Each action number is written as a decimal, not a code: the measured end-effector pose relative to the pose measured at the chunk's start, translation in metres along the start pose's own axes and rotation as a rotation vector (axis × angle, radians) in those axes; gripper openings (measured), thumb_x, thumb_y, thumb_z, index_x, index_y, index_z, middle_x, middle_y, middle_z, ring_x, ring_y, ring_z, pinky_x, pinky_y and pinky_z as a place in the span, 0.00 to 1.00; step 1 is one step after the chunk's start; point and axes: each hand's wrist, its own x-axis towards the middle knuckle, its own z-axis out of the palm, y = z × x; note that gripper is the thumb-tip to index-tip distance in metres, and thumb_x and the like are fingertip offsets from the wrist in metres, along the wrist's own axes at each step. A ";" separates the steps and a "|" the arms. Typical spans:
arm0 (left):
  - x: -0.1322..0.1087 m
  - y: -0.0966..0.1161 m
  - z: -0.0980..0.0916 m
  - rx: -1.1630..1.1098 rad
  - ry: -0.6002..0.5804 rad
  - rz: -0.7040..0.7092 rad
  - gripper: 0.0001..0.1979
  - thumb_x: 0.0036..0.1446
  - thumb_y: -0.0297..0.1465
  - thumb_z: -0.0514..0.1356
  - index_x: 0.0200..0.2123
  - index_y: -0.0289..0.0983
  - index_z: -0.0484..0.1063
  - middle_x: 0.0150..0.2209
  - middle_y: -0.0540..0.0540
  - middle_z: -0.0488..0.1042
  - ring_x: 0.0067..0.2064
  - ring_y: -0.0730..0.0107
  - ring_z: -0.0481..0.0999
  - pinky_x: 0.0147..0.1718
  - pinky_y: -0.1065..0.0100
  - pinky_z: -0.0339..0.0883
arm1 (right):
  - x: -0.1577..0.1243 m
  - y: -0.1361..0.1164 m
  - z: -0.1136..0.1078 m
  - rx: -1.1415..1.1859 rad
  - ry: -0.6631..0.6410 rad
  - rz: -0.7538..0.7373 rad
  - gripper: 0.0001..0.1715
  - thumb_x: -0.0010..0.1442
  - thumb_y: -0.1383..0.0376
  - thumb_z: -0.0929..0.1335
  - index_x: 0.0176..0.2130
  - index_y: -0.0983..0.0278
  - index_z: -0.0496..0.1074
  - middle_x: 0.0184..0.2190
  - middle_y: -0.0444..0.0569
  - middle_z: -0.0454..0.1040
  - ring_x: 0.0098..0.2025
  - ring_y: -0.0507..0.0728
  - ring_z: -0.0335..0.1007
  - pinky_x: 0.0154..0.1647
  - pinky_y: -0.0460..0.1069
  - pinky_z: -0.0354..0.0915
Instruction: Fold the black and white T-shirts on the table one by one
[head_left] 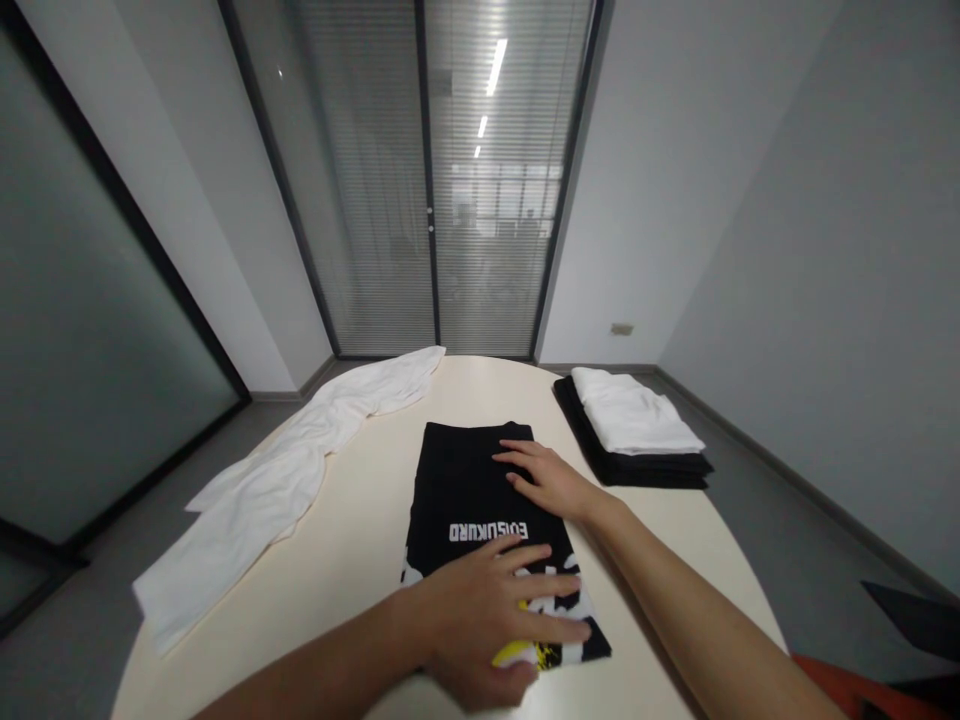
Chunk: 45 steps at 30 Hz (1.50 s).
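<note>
A black T-shirt, folded into a rectangle, lies flat on the table in front of me. It carries white block lettering and a white and yellow print at its near end. Spread over that printed end is my left hand, fingers apart and palm down. Farther up, my right hand rests on the shirt's right edge with its fingers stretched out. Neither hand grips the cloth. Part of the print is hidden under my left hand.
A folded white garment lies on a stack of folded black garments at the table's right. Along the left edge of the pale round table stretches an unfolded white garment. An orange chair stands at lower right.
</note>
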 end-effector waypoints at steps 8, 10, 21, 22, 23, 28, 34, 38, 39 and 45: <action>0.005 0.012 0.008 0.099 -0.012 0.108 0.28 0.68 0.42 0.52 0.69 0.43 0.57 0.72 0.49 0.54 0.72 0.46 0.51 0.65 0.42 0.56 | 0.002 -0.001 0.001 -0.014 0.014 0.010 0.23 0.67 0.63 0.64 0.59 0.57 0.72 0.65 0.54 0.66 0.66 0.64 0.61 0.66 0.64 0.58; 0.005 0.013 0.008 0.155 -0.007 0.123 0.27 0.69 0.40 0.52 0.69 0.44 0.58 0.72 0.50 0.53 0.72 0.45 0.51 0.64 0.42 0.57 | 0.002 0.000 0.002 -0.019 0.015 0.009 0.23 0.66 0.63 0.64 0.59 0.57 0.72 0.65 0.53 0.66 0.66 0.64 0.61 0.66 0.64 0.58; 0.004 0.012 0.021 0.229 0.079 0.135 0.23 0.71 0.37 0.50 0.67 0.46 0.61 0.72 0.50 0.54 0.71 0.42 0.53 0.63 0.44 0.59 | 0.014 0.002 0.021 -0.137 0.013 0.306 0.36 0.67 0.52 0.63 0.70 0.58 0.58 0.73 0.53 0.49 0.74 0.65 0.40 0.71 0.67 0.44; 0.004 0.011 0.020 0.186 0.070 0.143 0.24 0.71 0.38 0.50 0.67 0.46 0.61 0.71 0.50 0.55 0.71 0.43 0.52 0.64 0.45 0.58 | 0.015 0.003 0.022 -0.140 -0.003 0.310 0.36 0.66 0.52 0.63 0.69 0.58 0.59 0.73 0.53 0.49 0.74 0.64 0.39 0.71 0.67 0.42; 0.004 0.009 0.018 0.131 0.065 0.151 0.24 0.71 0.40 0.50 0.68 0.46 0.60 0.70 0.50 0.58 0.71 0.45 0.52 0.65 0.45 0.56 | 0.015 0.004 0.022 -0.142 -0.010 0.307 0.36 0.66 0.52 0.63 0.69 0.57 0.59 0.73 0.52 0.49 0.75 0.64 0.39 0.72 0.67 0.40; -0.001 -0.030 -0.002 -0.014 0.238 -0.172 0.27 0.69 0.44 0.51 0.67 0.45 0.60 0.66 0.46 0.65 0.70 0.55 0.57 0.69 0.45 0.42 | 0.015 0.008 0.021 -0.125 0.006 0.277 0.35 0.65 0.52 0.64 0.68 0.57 0.61 0.72 0.52 0.51 0.74 0.65 0.40 0.71 0.70 0.38; -0.027 -0.103 -0.005 0.114 0.360 -0.727 0.24 0.70 0.41 0.50 0.65 0.43 0.66 0.69 0.42 0.60 0.70 0.50 0.56 0.66 0.43 0.52 | 0.017 0.014 0.027 -0.105 0.118 0.304 0.32 0.65 0.51 0.65 0.64 0.56 0.64 0.72 0.52 0.52 0.73 0.68 0.44 0.70 0.69 0.44; -0.035 -0.125 0.000 0.218 0.534 -0.855 0.22 0.67 0.37 0.54 0.61 0.39 0.70 0.66 0.39 0.65 0.65 0.53 0.66 0.65 0.52 0.58 | 0.019 0.029 0.028 -0.082 0.299 0.408 0.30 0.68 0.53 0.62 0.64 0.61 0.63 0.62 0.58 0.67 0.66 0.66 0.59 0.67 0.65 0.54; -0.036 -0.129 0.000 0.234 0.560 -0.898 0.22 0.67 0.37 0.55 0.61 0.39 0.71 0.66 0.39 0.65 0.65 0.52 0.66 0.64 0.50 0.59 | 0.019 0.033 0.028 -0.061 0.312 0.408 0.29 0.68 0.54 0.62 0.63 0.61 0.64 0.58 0.58 0.71 0.64 0.65 0.63 0.66 0.63 0.57; -0.042 -0.153 0.006 0.182 0.599 -0.947 0.22 0.66 0.35 0.55 0.60 0.35 0.72 0.62 0.37 0.70 0.63 0.51 0.68 0.64 0.52 0.60 | 0.025 0.053 0.028 0.208 0.397 0.341 0.25 0.62 0.64 0.66 0.58 0.62 0.69 0.51 0.54 0.75 0.50 0.58 0.73 0.56 0.54 0.68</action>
